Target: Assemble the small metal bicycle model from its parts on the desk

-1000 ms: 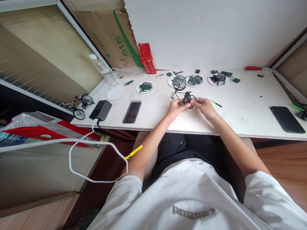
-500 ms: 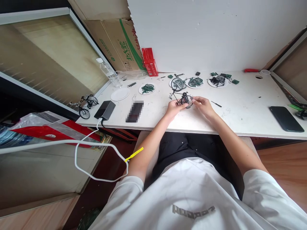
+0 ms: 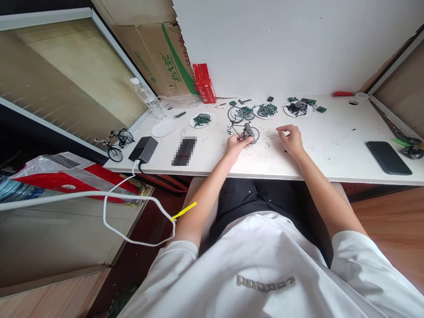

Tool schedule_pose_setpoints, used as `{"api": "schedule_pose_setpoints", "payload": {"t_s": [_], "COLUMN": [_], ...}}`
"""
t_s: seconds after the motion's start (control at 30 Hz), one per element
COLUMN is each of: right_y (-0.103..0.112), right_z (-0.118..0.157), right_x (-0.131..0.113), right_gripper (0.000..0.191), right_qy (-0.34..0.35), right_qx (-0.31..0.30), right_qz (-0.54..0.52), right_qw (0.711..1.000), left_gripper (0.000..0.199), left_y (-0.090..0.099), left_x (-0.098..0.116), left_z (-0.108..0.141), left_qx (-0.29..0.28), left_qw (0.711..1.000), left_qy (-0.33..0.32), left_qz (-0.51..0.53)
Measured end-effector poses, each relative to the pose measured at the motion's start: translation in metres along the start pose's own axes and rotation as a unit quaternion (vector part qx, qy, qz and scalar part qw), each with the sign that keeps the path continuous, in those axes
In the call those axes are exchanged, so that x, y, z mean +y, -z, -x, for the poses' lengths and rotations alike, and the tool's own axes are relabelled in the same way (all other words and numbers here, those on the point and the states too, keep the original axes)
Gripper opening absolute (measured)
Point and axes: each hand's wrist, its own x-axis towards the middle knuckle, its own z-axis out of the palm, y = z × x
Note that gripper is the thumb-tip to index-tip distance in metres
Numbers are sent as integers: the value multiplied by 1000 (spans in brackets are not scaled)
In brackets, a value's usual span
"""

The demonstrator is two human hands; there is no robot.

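Note:
A small model bicycle [image 3: 239, 128] with a black frame is held over the table by my left hand [image 3: 236, 145], whose thumb and fingers close around it near the spoked wheel [image 3: 254, 134]. To its right, apart from the bicycle, my right hand [image 3: 291, 139] is low over the tabletop with its fingers curled together. A small dark tip [image 3: 285, 151] shows beneath that hand; the rest of whatever it belongs to is hidden. Behind the held bicycle lie a large spoked wheel [image 3: 235, 115] and green bicycle parts [image 3: 248, 113].
White plates carry green parts [image 3: 202, 119], more green parts [image 3: 266, 110] and black parts [image 3: 297, 108]. At left stand a finished-looking model bicycle [image 3: 115, 143], a dark power block [image 3: 143, 149] and a water bottle [image 3: 149, 99]. A phone [image 3: 388, 157] lies at right.
My right hand has let go of the bicycle and moved right, over where a small dark screwdriver lay in view. My left hand still holds the bicycle. The view has shifted slightly.

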Motion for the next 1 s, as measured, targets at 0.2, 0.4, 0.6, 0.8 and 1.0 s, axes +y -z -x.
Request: {"api": "schedule_pose_setpoints", "payload": {"t_s": [0.2, 0.4, 0.6, 0.8, 1.0], "right_y": [-4, 4, 41, 67, 63], "right_z": [3, -5, -20, -24, -25], "right_x": [0, 1, 6, 14, 10], "right_gripper": [24, 20, 17, 29, 20], "right_qy": [11, -42, -86, -127, -136], "right_qx": [9, 30, 20, 32, 6], "right_qz": [11, -32, -114, -152, -165], "right_qw": [1000, 998, 990, 980, 977], "left_gripper": [66, 67, 63, 60, 60], "left_y": [3, 5, 5, 2, 3], "left_x": [-3, -4, -5, -4, -5], "left_z": [-2, -3, -1, -1, -1], "left_qx": [-13, -12, -8, 4, 4], "left_qw": [1000, 1000, 999, 999, 998], "left_qy": [-4, 0, -3, 3, -4], "left_qz": [-1, -20, -32, -51, -62]}}
